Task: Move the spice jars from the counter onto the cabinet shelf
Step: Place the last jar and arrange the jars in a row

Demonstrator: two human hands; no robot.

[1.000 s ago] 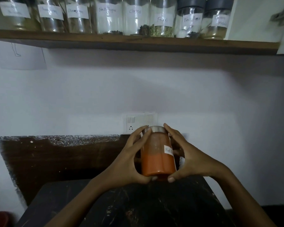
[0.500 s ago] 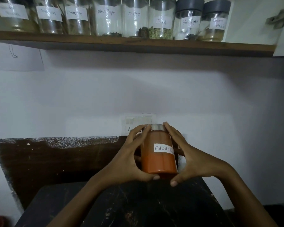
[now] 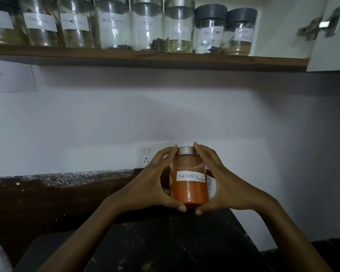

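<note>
Red chilli powder jar held upright over the dark counter.
Clear glass, silver lid, half full of orange-red powder, handwritten white label facing me; my left hand and right hand cup its sides. A row of labelled jars lines the cabinet shelf above.

One wide-angle camera rides on the person's head and faces the wall almost square-on, from close by. The view reaches far from top to bottom: the shelf with its row of jars runs along the top edge, some lids cut off, while the dark counter fills the bottom, seen from above. Both forearms come in from the lower edge, and the left hand and right hand grip a red jar just below the middle. The shelf line slopes down toward the right, whether from head tilt or lens bend cannot be told.
</note>
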